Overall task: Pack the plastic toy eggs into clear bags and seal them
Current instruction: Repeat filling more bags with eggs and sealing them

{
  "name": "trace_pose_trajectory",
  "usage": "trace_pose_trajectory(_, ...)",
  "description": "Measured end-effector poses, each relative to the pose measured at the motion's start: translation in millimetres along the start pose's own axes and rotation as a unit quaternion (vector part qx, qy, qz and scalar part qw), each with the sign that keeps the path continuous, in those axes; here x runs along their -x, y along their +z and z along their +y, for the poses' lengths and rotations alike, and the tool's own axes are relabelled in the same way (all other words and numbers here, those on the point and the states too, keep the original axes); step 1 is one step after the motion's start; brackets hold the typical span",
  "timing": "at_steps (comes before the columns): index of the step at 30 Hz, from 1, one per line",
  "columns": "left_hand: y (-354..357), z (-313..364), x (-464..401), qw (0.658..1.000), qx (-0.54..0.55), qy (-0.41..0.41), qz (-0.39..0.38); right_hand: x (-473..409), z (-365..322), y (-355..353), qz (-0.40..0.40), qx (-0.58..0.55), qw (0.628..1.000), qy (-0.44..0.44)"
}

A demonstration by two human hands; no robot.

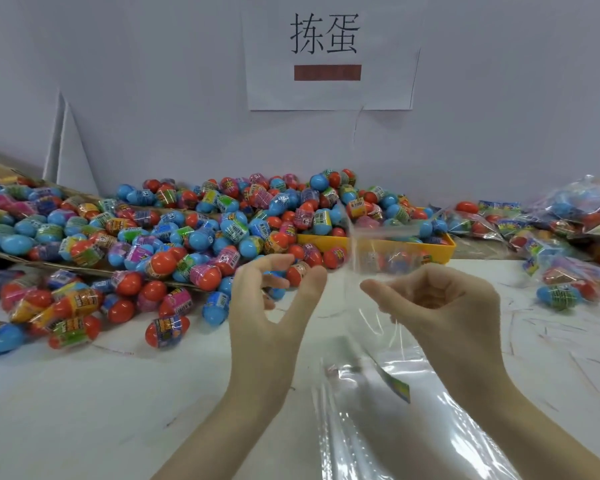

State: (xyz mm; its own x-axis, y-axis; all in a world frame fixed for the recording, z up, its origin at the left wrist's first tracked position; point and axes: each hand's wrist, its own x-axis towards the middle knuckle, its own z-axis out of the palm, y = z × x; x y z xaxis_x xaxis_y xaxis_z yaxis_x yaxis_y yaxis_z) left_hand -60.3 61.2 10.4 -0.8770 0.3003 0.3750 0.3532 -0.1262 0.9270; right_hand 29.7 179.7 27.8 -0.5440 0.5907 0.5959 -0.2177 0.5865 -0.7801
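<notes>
A clear bag point(368, 258) is held up above the surface point(84, 410) by the right hand point(440, 299), whose fingers are curled tightly around the film so that it is gripped in a loose fist. The upper part of the bag rises in front of a yellow tray point(444, 252), and its edges are blurred. The left hand point(271, 306) is raised just beside the bag, apart from it, with the thumb spread away from loosely bent fingers; nothing is held in it.

Beneath the right forearm, a stack of clear bags point(413, 427) is laid flat on the white surface, with a small coloured label point(400, 388) seen at its upper edge.

Behind the hands, a large heap of toy eggs point(194, 230) is spread across the surface, each egg made of a blue or red half and wrapped with a printed band. On the left, part of the heap is carried on a flattened cardboard sheet point(0, 252), and more eggs are scattered on the surface in front of it. The yellow tray is partly buried by the heap on its left side.

To the far right, filled bags point(575, 237) of eggs are piled against the wall. A white paper sign point(329, 60) with two large printed characters and a red-brown bar is fixed to the wall above the heap.
</notes>
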Motion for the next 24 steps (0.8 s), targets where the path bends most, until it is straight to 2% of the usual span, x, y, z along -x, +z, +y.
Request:
trace_pose_trajectory(2,3,3,7,0.993,0.030,0.002,-0.117,4,3,2,0.056,0.176,0.975,-0.119)
trace_pose_trajectory(4,7,6,15,0.967,0.049,-0.025,-0.249,7,1,5,0.060,0.274,0.939,-0.200)
trace_pose_trajectory(5,9,7,18,0.959,0.055,-0.040,-0.276,9,1,7,0.046,0.288,0.930,-0.225)
trace_pose_trajectory(7,10,7,19,0.961,0.080,-0.069,-0.255,12,-1,11,-0.016,0.274,0.929,-0.246)
trace_pose_trajectory(9,10,7,16,0.966,0.122,-0.097,-0.207,14,-6,11,-0.133,0.208,0.949,-0.197)
trace_pose_trajectory(11,8,6,10,0.963,0.155,-0.118,-0.187,11,-12,8,-0.258,0.080,0.958,-0.100)
trace_pose_trajectory(12,6,5,7,0.959,0.168,-0.123,-0.190,8,-14,5,-0.289,0.012,0.955,-0.062)
trace_pose_trajectory(14,3,1,1,0.953,0.193,-0.140,-0.187,-3,-17,-5,-0.267,-0.103,0.958,0.004)
trace_pose_trajectory(16,-2,-5,-7,0.955,0.204,-0.170,-0.135,-20,-12,-15,-0.144,-0.174,0.972,0.065)
trace_pose_trajectory(17,-5,-10,-13,0.958,0.199,-0.181,-0.096,-30,-6,-20,-0.078,-0.173,0.977,0.093)
trace_pose_trajectory(19,-11,-17,-21,0.961,0.193,-0.195,-0.027,-51,12,-24,-0.006,-0.069,0.986,0.151)
trace_pose_trajectory(21,-15,-22,-27,0.959,0.201,-0.200,0.014,-71,37,-24,-0.031,0.120,0.975,0.185)
trace_pose_trajectory(22,-15,-23,-28,0.959,0.203,-0.196,0.018,-78,50,-23,-0.063,0.231,0.952,0.191)
trace_pose_trajectory(24,-15,-23,-28,0.961,0.205,-0.187,0.006,-87,70,-21,-0.114,0.418,0.882,0.185)
